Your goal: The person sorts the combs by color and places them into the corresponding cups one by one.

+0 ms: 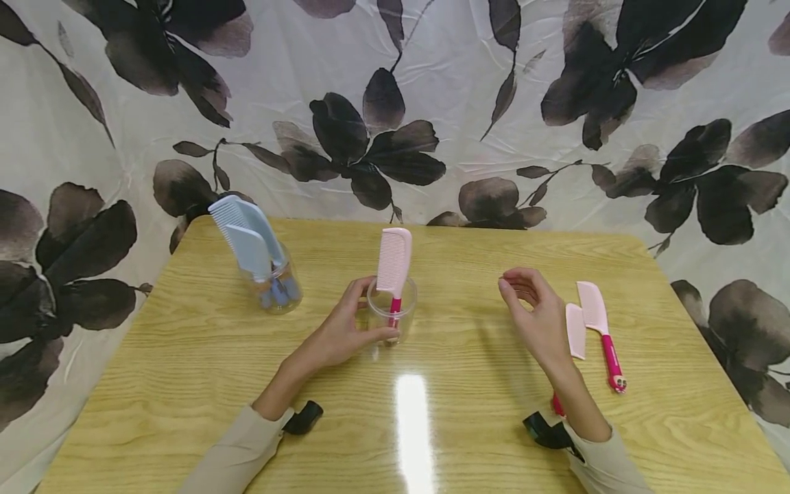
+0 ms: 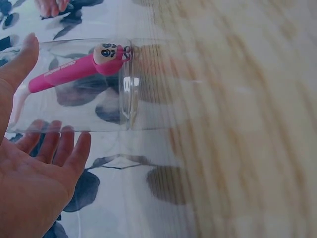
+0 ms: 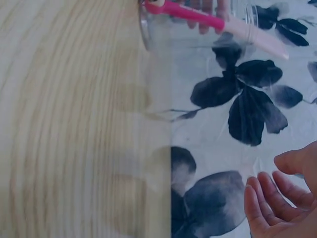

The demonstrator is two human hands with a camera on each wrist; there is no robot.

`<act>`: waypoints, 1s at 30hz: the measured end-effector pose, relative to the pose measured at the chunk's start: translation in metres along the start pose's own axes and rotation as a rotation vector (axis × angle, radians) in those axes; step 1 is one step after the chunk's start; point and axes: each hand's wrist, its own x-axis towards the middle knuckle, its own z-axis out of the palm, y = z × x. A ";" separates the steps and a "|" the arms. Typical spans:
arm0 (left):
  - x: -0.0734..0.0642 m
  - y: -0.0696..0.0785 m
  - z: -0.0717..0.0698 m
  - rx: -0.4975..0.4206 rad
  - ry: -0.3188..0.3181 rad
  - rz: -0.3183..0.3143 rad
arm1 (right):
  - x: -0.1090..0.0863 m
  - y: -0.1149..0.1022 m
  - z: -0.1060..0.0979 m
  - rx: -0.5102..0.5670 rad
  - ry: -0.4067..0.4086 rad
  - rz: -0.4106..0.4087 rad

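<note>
One pink comb point(image 1: 400, 271) leans handle-down in a clear jar point(image 1: 408, 315), which the left hand point(image 1: 345, 331) grips between thumb and fingers; the right hand point(image 1: 540, 319), fingers loosely curved, hangs near two further pink combs point(image 1: 594, 309) on the wooden table point(image 1: 481, 439).

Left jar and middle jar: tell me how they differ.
The left jar holds several pale blue combs; the middle jar holds one pink comb. No hand is at the left jar, while the left hand is around the middle jar. Both are clear and stand on the table.
</note>
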 end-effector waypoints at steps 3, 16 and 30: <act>0.000 -0.001 0.000 -0.005 -0.001 -0.012 | -0.004 0.005 -0.008 -0.027 0.007 0.010; 0.000 -0.002 0.001 0.009 0.002 0.009 | -0.020 0.026 -0.037 -0.160 0.018 0.035; 0.000 0.000 0.001 -0.002 -0.002 -0.016 | -0.037 0.043 -0.066 -0.357 -0.030 0.056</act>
